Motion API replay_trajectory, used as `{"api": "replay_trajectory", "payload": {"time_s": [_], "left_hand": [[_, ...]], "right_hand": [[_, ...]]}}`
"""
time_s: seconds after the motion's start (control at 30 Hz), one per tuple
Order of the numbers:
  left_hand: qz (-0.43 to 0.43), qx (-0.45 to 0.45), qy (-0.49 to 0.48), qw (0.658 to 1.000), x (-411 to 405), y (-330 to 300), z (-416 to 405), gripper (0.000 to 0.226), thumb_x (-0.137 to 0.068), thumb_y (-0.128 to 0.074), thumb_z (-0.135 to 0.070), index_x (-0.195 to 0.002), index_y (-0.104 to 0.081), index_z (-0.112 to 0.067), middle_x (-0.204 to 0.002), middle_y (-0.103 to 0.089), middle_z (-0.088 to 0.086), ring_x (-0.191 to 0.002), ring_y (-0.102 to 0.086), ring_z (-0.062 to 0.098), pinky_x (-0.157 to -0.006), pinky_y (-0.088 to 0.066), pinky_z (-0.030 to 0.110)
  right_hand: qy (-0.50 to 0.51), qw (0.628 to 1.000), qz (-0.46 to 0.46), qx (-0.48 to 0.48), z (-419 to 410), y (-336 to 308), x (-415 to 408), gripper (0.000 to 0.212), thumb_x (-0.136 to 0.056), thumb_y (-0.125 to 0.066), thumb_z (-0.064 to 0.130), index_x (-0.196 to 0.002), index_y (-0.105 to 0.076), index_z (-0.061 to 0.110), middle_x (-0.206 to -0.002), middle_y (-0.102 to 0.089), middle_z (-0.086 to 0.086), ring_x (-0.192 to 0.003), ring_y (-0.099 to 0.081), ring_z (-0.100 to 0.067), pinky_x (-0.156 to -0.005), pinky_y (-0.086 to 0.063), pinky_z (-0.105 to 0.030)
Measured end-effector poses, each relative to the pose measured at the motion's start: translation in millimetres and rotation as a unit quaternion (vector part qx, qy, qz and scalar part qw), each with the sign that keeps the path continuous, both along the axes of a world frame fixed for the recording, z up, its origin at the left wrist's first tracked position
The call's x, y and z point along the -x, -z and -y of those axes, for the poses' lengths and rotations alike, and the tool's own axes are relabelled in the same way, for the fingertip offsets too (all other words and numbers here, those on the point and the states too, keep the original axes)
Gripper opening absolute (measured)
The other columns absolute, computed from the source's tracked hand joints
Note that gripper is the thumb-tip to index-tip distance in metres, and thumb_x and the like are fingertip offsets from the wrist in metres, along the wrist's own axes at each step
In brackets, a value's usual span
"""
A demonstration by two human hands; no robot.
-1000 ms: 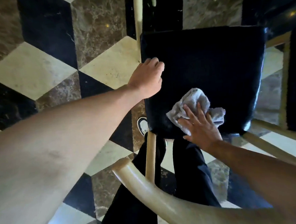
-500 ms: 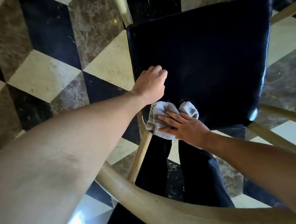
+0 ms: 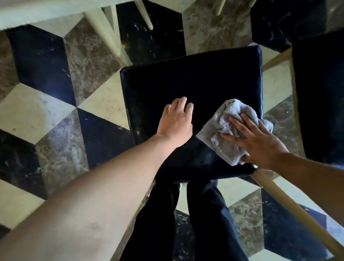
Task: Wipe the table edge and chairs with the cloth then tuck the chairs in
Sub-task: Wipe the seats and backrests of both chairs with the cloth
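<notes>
I look straight down at a chair with a dark navy seat [image 3: 194, 77] and pale wooden frame [image 3: 286, 202]. My right hand [image 3: 257, 139] lies flat, fingers spread, pressing a crumpled grey cloth [image 3: 225, 131] onto the seat's right near part. My left hand [image 3: 176, 122] rests palm down on the middle of the seat, fingers together, with nothing in it. The pale table edge [image 3: 41, 11] runs along the top left of the view.
A second dark-seated chair [image 3: 324, 94] stands close on the right. Pale chair and table legs [image 3: 106, 32] stand beyond the seat. My dark trouser legs [image 3: 207, 218] are right behind the chair. The floor has cream, brown and black marble tiles [image 3: 36, 113].
My right hand has swept the cloth from the seat's near left corner across to its right side. My left hand moved from the left edge onto the middle of the seat.
</notes>
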State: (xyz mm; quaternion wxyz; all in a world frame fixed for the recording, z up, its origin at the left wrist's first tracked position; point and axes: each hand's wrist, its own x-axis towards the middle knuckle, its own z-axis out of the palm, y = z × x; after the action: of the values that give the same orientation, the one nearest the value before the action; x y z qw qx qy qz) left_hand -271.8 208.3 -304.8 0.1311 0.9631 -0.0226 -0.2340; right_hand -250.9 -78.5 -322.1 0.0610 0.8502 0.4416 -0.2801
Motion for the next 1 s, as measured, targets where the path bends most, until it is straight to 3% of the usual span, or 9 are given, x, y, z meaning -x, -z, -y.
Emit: {"api": "replay_trajectory", "payload": {"time_s": [0.1,0.2,0.33,0.43,0.57,0.67,0.8,0.9,1.0], "left_hand": [[-0.005,-0.003,-0.001,1.0,-7,4,8,0.057,-0.091,-0.058,-0.017,-0.144,-0.041,-0.005,-0.155,-0.033,0.018,-0.145,-0.029,0.033,-0.117,-0.031,0.05],[-0.009,-0.019,0.006,1.0,-9,7,6,0.057,-0.092,-0.056,-0.018,-0.144,-0.039,-0.005,-0.156,-0.031,0.018,-0.146,-0.028,0.033,-0.117,-0.029,0.051],[0.001,-0.034,0.008,0.999,-6,13,3,0.06,-0.09,-0.058,-0.02,-0.145,-0.039,-0.006,-0.157,-0.029,0.02,-0.146,-0.027,0.034,-0.119,-0.026,0.052],[-0.001,-0.048,-0.006,0.999,-7,15,1,0.061,-0.089,-0.06,-0.021,-0.145,-0.039,-0.007,-0.157,-0.028,0.02,-0.147,-0.026,0.035,-0.119,-0.026,0.053],[-0.012,-0.071,0.001,0.997,-6,15,-12,0.064,-0.089,-0.06,-0.022,-0.147,-0.035,-0.007,-0.158,-0.026,0.02,-0.148,-0.023,0.036,-0.118,-0.027,0.054],[-0.017,-0.078,0.008,0.997,-4,14,-17,0.065,-0.09,-0.059,-0.023,-0.149,-0.034,-0.007,-0.159,-0.025,0.021,-0.148,-0.023,0.036,-0.118,-0.028,0.054],[-0.045,-0.085,-0.001,0.995,-7,12,-14,0.068,-0.093,-0.056,-0.026,-0.153,-0.027,-0.008,-0.162,-0.018,0.02,-0.15,-0.019,0.036,-0.118,-0.029,0.053],[-0.06,-0.079,-0.019,0.995,-7,11,-10,0.069,-0.094,-0.055,-0.026,-0.154,-0.025,-0.01,-0.164,-0.014,0.019,-0.151,-0.016,0.036,-0.118,-0.029,0.054],[-0.071,-0.076,-0.035,0.994,-10,10,-4,0.07,-0.095,-0.055,-0.026,-0.155,-0.024,-0.01,-0.165,-0.011,0.019,-0.152,-0.012,0.036,-0.118,-0.028,0.054]], "right_hand": [[0.131,0.99,-0.039,-0.032,4,2,-18,0.125,-0.055,-0.09,0.06,-0.157,-0.021,0.044,-0.171,-0.002,-0.007,-0.156,-0.004,-0.038,-0.116,-0.026,-0.067],[0.27,0.958,-0.059,-0.072,-18,9,-20,0.123,-0.062,-0.089,0.056,-0.158,-0.013,0.047,-0.17,0.006,-0.003,-0.156,0.007,-0.033,-0.116,-0.026,-0.068],[0.482,0.871,-0.035,-0.087,-61,21,-34,0.107,-0.076,-0.074,0.06,-0.156,-0.004,0.049,-0.169,0.014,0.0,-0.155,0.013,-0.033,-0.115,-0.019,-0.068],[0.583,0.81,-0.011,-0.07,-88,29,-64,0.104,-0.074,-0.061,0.073,-0.154,0.0,0.05,-0.169,0.014,-0.004,-0.153,0.001,-0.042,-0.112,-0.019,-0.07],[0.644,0.762,0.014,-0.074,-86,36,-86,0.106,-0.07,-0.054,0.08,-0.155,-0.001,0.045,-0.162,-0.019,-0.012,-0.137,-0.035,-0.046,-0.105,-0.032,-0.064],[0.662,0.744,-0.006,-0.094,-66,37,-72,0.103,-0.077,-0.059,0.076,-0.157,-0.006,0.038,-0.15,-0.036,-0.016,-0.133,-0.042,-0.044,-0.105,-0.035,-0.06],[0.757,0.647,-0.062,-0.063,-48,41,-30,0.094,-0.084,-0.054,0.075,-0.155,-0.022,0.021,-0.149,-0.041,-0.019,-0.135,-0.043,-0.043,-0.109,-0.034,-0.057],[0.786,0.615,-0.056,-0.031,-45,41,5,0.088,-0.089,-0.048,0.072,-0.155,-0.022,0.02,-0.151,-0.039,-0.018,-0.137,-0.041,-0.042,-0.111,-0.032,-0.055],[0.802,0.595,-0.043,-0.009,-55,38,31,0.088,-0.092,-0.042,0.071,-0.16,-0.009,0.024,-0.158,-0.029,-0.015,-0.144,-0.03,-0.039,-0.116,-0.025,-0.053]]}}
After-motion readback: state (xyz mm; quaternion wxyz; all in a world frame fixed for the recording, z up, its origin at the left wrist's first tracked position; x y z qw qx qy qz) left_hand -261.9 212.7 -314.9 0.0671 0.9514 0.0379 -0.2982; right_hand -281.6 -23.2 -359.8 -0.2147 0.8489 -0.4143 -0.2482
